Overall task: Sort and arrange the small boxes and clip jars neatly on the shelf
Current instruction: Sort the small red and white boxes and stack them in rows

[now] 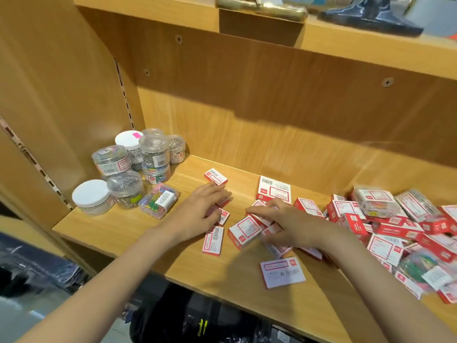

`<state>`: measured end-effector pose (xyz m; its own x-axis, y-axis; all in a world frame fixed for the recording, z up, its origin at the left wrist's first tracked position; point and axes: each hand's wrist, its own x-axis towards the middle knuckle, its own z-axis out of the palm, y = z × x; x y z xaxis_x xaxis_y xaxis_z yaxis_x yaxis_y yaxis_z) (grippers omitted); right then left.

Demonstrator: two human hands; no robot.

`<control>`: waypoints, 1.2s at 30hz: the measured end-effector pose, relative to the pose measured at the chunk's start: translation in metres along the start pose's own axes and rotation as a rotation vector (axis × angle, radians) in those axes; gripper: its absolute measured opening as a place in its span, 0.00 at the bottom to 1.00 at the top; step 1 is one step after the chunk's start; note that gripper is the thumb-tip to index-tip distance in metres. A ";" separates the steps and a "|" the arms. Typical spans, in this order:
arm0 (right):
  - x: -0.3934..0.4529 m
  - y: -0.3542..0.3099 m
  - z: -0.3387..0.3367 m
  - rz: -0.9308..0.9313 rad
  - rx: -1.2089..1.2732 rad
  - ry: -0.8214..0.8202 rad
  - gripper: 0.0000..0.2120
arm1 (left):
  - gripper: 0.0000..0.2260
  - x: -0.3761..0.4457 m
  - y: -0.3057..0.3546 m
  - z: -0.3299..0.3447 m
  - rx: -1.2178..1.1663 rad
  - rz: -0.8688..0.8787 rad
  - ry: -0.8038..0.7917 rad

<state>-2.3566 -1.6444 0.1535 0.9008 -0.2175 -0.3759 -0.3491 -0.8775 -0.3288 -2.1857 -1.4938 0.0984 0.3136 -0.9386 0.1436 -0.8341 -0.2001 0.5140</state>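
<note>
Both hands are down on the wooden shelf. The left hand lies flat, fingers straight, over a couple of small red-and-white boxes. The right hand rests on more boxes; can't tell if it's gripping one. Clip jars sit clustered at the far left, and a messy box pile is on the right.

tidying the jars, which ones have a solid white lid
Two: the front-left jar at the shelf's edge, and the back jar with a pink sticker on its lid. The other jars have clear lids showing the clips inside.
</note>
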 end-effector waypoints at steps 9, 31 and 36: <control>0.011 -0.006 0.024 0.007 -0.077 0.377 0.19 | 0.14 0.001 0.000 0.001 -0.286 -0.149 0.227; 0.168 -0.049 -0.047 -0.267 -0.233 0.437 0.14 | 0.25 -0.029 -0.011 -0.005 0.148 -0.224 0.257; 0.178 -0.042 -0.035 -0.203 0.142 0.490 0.06 | 0.19 -0.046 -0.016 -0.004 0.072 -0.181 0.227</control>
<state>-2.1721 -1.6610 0.1312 0.9568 -0.2532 0.1432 -0.1568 -0.8636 -0.4792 -2.1851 -1.4462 0.0869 0.5467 -0.8009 0.2443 -0.7828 -0.3854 0.4886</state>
